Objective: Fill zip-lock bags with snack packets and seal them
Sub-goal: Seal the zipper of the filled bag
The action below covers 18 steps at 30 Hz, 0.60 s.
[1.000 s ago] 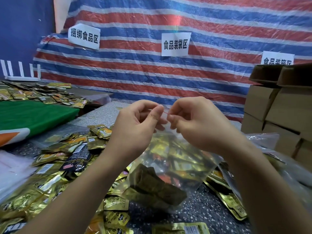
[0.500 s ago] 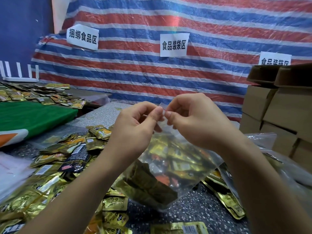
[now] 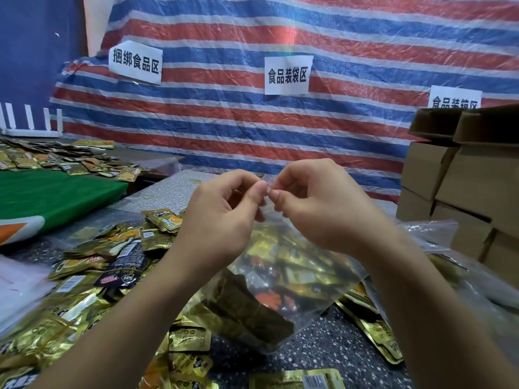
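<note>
1. Hands meet at centre, raised above the dark speckled counter [image 3: 331, 343]: left hand [image 3: 222, 220] and right hand [image 3: 317, 209], both w/ fingers curled.
2. Each pinches, thumb to forefinger, the top edge of a clear plastic zip-lock bag [image 3: 283, 279]; the two pinches are just beside each other, fingertips nearly touching. Can't tell if the zip strip is closed under them.
3. Bag hangs from the pinch, lower end resting on the counter; inside are gold, black and orange snack packets, plus a dark brownish-green block near the bottom corner.
4. Loose pile of gold foil snack packets [image 3: 73, 299] spread over counter to the left and front, some black ones mixed in; a few more gold packets [image 3: 376, 332] lie right of the bag.
5. Crumpled clear plastic [image 3: 432, 234] sits behind the right wrist.
6. Stacked brown cardboard boxes [image 3: 463, 192] at far right, top one w/ flaps open.
7. Green cloth [image 3: 56, 195] on a surface at left, more packets beyond it.
8. Red-white-blue striped tarp [image 3: 280, 130] as backdrop, w/ white paper signs [image 3: 288, 75] in black Chinese characters.
</note>
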### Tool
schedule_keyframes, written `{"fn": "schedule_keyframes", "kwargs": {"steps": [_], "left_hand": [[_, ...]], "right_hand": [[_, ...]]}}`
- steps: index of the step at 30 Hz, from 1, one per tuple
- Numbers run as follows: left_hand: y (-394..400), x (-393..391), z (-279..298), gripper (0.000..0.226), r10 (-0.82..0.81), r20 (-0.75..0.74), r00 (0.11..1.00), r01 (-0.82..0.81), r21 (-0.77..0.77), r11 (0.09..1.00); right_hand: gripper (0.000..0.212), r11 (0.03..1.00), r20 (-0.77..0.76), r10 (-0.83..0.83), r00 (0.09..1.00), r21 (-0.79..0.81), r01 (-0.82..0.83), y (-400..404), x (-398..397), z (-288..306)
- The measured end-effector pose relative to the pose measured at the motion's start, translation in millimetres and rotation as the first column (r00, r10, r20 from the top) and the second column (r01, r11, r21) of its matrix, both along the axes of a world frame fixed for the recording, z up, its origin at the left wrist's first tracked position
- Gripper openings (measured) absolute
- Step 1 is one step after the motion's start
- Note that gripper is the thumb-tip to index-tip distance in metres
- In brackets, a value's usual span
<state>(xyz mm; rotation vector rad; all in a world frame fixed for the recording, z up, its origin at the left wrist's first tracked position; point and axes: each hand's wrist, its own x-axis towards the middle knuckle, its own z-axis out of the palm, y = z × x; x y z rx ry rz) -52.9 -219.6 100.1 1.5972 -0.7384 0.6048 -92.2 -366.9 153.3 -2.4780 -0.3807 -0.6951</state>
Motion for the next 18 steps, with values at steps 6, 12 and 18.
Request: {"fn": "schedule_keyframes", "kwargs": {"steps": [6,12,18], "left_hand": [[1.2,0.4,-1.4,0.015,0.039,0.047,0.998,-0.04,0.026,0.999],[0.2,1.0,-1.6,0.018,0.023,0.037,0.999,-0.023,-0.004,1.0],[-0.2,1.5,-3.2,0.016,-0.003,0.039,0.999,0.004,-0.014,1.0]], "right_hand": [[0.014,1.0,0.037,-0.013,0.999,-0.015,0.013,1.1,1.0,-6.6],[0.012,0.999,0.024,0.003,1.0,-0.033,-0.002,-1.4,-1.7,-3.0],[0.015,0.999,0.003,0.024,1.0,-0.036,-0.024,-2.1,-4.4,-1.4]]}}
